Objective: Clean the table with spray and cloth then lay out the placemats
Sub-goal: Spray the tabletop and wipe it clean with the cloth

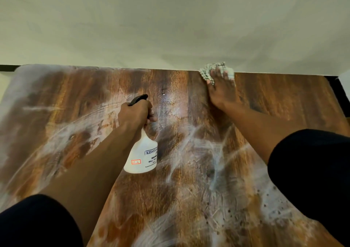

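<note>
The left hand (136,112) is gripping the neck of a white spray bottle (142,153) just left of centre frame, fingers curled round it under the black trigger head, the bottle hanging above the wooden surface (79,99). At the upper right of the frame, the right hand (221,87) is pressing a checked cloth (206,70) flat against the far edge of the surface, where it meets the pale wall (170,19); the fingers are lying spread and fairly straight over the cloth rather than bunching it.

The bottle looks like light, stiff plastic, probably slick if wet, so the neck below the trigger seems the safest hold. The cloth is soft and limp; it will likely crumple or slide from under the palm unless it is being pressed down evenly. White smears and droplets are covering much of the surface, so wiping looks unfinished. No placemats are showing.
</note>
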A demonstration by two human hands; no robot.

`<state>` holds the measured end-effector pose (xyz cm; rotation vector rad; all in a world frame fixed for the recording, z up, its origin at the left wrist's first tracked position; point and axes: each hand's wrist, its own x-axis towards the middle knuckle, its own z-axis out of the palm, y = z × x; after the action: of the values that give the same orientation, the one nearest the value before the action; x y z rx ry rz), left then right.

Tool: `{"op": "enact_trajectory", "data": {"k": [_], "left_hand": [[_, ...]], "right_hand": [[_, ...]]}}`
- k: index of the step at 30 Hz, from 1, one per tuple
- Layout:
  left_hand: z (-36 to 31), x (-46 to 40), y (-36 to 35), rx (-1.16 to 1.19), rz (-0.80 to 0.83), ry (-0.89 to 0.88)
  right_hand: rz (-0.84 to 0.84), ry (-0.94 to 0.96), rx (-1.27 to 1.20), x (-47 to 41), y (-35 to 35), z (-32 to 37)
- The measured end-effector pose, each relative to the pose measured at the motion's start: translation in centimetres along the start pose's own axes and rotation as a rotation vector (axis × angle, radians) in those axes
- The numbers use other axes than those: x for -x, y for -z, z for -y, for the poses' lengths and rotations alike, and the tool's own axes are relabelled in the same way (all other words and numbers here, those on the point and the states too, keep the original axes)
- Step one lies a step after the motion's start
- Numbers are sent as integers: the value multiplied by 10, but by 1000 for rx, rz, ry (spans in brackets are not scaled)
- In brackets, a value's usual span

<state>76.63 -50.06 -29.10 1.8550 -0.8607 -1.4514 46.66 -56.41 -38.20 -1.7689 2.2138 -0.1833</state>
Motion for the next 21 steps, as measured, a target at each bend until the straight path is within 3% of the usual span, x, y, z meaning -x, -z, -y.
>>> {"op": "enact_trajectory", "data": {"k": [6,10,15,21], "left_hand": [[8,8,14,33,-9,11],[14,13,24,40,-28,17],[19,25,32,28,-78,30],[28,45,34,35,-114,44]], "right_hand": [[47,-110,-12,14,-3,26],[54,101,15,45,-29,86],[175,497,56,89,-59,157],[256,682,18,91,-53,131]]}}
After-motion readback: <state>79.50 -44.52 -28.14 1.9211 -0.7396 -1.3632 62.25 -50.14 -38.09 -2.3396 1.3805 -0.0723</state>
